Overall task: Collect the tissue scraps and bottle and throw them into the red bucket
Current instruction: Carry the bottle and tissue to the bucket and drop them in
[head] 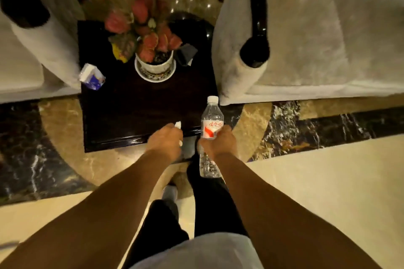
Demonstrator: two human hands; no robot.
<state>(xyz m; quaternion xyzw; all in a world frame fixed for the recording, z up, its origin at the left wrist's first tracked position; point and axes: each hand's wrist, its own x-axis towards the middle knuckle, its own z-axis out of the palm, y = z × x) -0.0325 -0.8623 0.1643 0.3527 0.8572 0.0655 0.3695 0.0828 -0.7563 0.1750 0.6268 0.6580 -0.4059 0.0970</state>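
Fingers of our right hand [219, 142] are wrapped around the middle of a clear plastic water bottle [211, 123], which points away from us with its white cap over the near right corner of the bench; its base shows below our wrist. Fingers of our left hand [166, 141] are curled tight around white tissue scraps [178, 124], bits of which poke out at the top and side of the fist.

Going from the biggest things down, we see two pale upholstered sofas, one to the right [306, 39] and one to the left [43, 35], flanking a dark glossy bench [135, 107] on a marble floor [284, 129]. On the bench stands a potted plant with red leaves [148, 26] in a white pot on a saucer. A dark folded object [185, 53] lies just right of the pot. A small blue and white pack [91, 76] sits at the left edge. No red bucket is in our view.
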